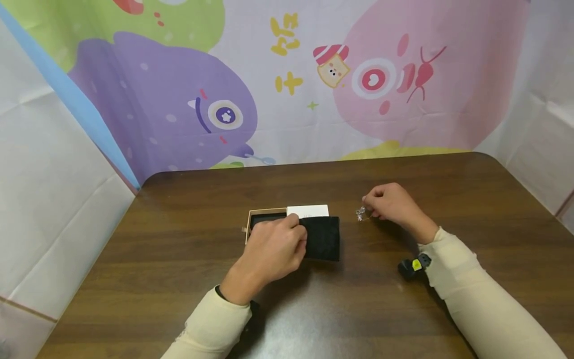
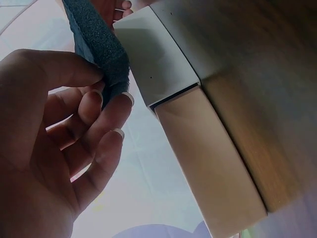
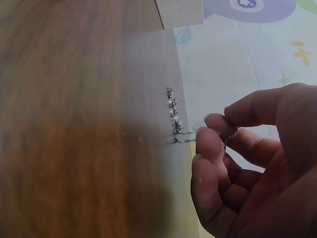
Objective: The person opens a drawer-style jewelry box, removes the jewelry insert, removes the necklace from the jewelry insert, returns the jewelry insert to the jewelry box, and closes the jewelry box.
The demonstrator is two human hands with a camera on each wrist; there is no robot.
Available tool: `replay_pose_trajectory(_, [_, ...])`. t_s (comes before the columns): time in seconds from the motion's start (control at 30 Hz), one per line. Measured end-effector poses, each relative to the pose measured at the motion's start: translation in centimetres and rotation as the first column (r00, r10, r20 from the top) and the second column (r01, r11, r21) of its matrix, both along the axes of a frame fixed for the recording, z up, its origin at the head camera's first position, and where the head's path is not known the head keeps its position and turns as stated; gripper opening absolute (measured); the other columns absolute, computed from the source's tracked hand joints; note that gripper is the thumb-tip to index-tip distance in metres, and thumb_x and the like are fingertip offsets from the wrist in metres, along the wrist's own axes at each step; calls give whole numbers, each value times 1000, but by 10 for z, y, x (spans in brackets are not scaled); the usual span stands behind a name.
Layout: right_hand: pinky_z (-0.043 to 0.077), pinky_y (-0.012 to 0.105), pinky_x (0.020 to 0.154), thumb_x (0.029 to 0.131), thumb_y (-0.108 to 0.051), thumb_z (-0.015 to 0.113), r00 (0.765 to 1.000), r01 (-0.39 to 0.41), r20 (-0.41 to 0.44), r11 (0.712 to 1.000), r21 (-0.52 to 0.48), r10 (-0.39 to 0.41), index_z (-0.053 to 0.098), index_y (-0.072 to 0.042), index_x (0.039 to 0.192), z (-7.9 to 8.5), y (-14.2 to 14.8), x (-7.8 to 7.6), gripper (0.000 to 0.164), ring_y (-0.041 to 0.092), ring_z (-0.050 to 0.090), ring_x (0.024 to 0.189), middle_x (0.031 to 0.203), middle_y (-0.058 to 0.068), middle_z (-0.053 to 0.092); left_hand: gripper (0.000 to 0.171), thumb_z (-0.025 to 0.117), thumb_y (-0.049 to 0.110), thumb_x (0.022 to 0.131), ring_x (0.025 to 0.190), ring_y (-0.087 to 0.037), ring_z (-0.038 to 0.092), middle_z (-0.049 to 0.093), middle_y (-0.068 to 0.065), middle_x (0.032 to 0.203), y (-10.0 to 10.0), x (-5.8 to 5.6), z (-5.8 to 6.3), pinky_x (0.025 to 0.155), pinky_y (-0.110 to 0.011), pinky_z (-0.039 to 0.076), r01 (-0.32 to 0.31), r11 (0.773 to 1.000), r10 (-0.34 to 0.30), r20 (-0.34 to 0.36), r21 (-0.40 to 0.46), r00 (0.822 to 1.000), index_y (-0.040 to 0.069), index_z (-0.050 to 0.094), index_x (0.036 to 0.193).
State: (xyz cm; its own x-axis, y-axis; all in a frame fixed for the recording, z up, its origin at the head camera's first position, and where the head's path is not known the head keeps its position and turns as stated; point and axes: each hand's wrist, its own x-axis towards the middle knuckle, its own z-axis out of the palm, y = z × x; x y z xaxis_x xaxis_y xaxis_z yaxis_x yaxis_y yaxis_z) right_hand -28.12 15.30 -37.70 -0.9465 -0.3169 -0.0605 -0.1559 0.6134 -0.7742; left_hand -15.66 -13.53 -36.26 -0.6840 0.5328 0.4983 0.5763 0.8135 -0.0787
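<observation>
In the head view my left hand [image 1: 273,247] pinches a black velvety pouch [image 1: 322,238] between thumb and fingers, in front of a small box. The box has a white sleeve [image 1: 307,211] and a partly pulled-out drawer [image 1: 267,211] with a black lining. To the right, my right hand [image 1: 391,205] pinches a silver jewelry chain [image 1: 360,214] set with sparkling stones. Its two thin strands run between the fingertips in the right wrist view, while the stone cluster [image 3: 173,111] hangs close over the table. The left wrist view shows the pouch [image 2: 106,49] held beside the box.
Brown wood-grain table [image 1: 179,279] lies under both hands. A cartoon-printed cloth [image 1: 287,124] hangs along its back edge. A black wrist device [image 1: 414,266] with a yellow patch sits at the right sleeve.
</observation>
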Motion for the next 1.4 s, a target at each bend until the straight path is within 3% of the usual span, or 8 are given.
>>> replay_pose_trajectory(0.43, [52, 31, 61, 98, -21, 61, 1000, -10, -25, 997, 75, 12, 72, 0, 89, -1, 1, -1, 26, 19, 64, 70, 82, 9, 70, 9, 69, 14, 81, 52, -10, 52, 52, 4, 74, 0, -1, -1, 44, -29, 41, -1, 1000, 1, 12, 3, 1000, 17, 67, 73])
replay_pose_trajectory(0.73, [47, 33, 61, 100, -25, 59, 998, 4, -66, 983, 186, 8, 72, -4, 84, 1, 1, 0, 29, 18, 62, 69, 80, 7, 69, 9, 69, 14, 82, 52, -9, 51, 51, 4, 74, 0, -1, -1, 44, -28, 40, -8, 1000, 9, 22, -2, 1000, 17, 68, 73])
replay_pose_trajectory(0.97, [47, 34, 60, 100, -26, 57, 999, 10, -41, 975, 223, -1, 69, -4, 84, 1, 1, -1, 30, 19, 60, 66, 71, 4, 65, 9, 69, 15, 82, 53, -9, 52, 52, 4, 75, -1, -1, 0, 44, -28, 41, -10, 1000, 10, 22, -6, 1000, 17, 68, 74])
replay_pose_trajectory(1.13, [47, 34, 62, 100, -27, 57, 999, 17, -38, 967, 256, -7, 69, -5, 86, 1, 1, -2, 30, 19, 61, 66, 75, 5, 66, 10, 69, 14, 82, 52, -10, 52, 51, 4, 74, -1, -2, 1, 43, -29, 40, -5, 1000, 5, 6, -1, 1000, 17, 67, 73])
replay_pose_trajectory(1.4, [39, 33, 55, 101, -32, 52, 999, 33, -42, 948, 316, -21, 61, -10, 78, 6, -1, 3, 33, 19, 52, 60, 71, 2, 61, 10, 68, 13, 81, 52, -10, 52, 51, 4, 74, -3, -1, -1, 43, -29, 41, -16, 1000, 16, 15, 3, 1000, 18, 67, 72])
